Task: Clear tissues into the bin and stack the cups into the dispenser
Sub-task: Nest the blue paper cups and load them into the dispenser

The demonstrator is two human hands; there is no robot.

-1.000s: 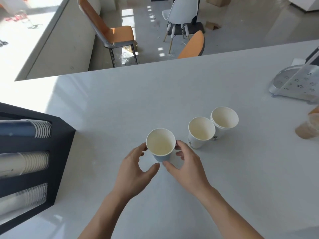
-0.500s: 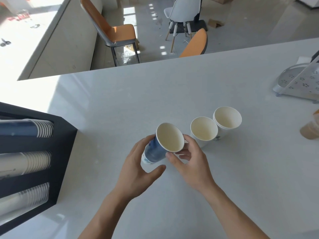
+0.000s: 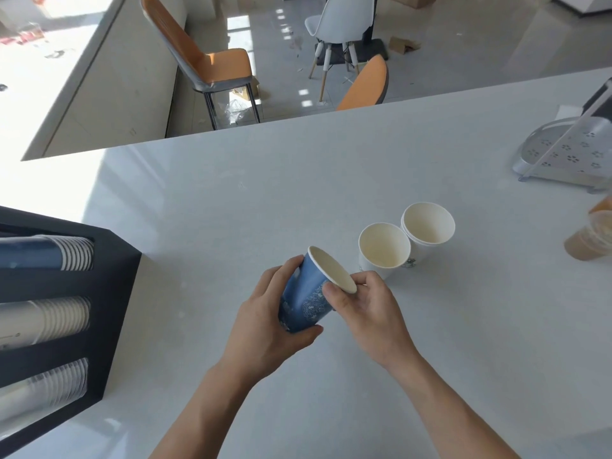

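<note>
A blue paper cup (image 3: 306, 298) is held off the white counter (image 3: 231, 200), tilted with its mouth toward the upper right. My left hand (image 3: 265, 329) grips its base and side. My right hand (image 3: 364, 306) pinches the rim with thumb and fingers. Two white paper cups stand upright just to the right: one (image 3: 382, 248) close to my right hand, another (image 3: 427, 228) behind it. A black cup dispenser (image 3: 109, 313) at the left edge holds three horizontal stacks: blue cups (image 3: 43, 253), white cups (image 3: 49, 321) and clear cups (image 3: 49, 382).
A silver perforated stand (image 3: 569, 154) sits at the counter's far right. A plastic cup with a brown drink (image 3: 589, 236) lies at the right edge. Beyond the counter stand orange chairs (image 3: 215, 64) and a white chair (image 3: 337, 21).
The blue cup was standing upright on the counter between my hands. Both hands have taken hold of it, lifted it and tipped it over toward the left, base first.
</note>
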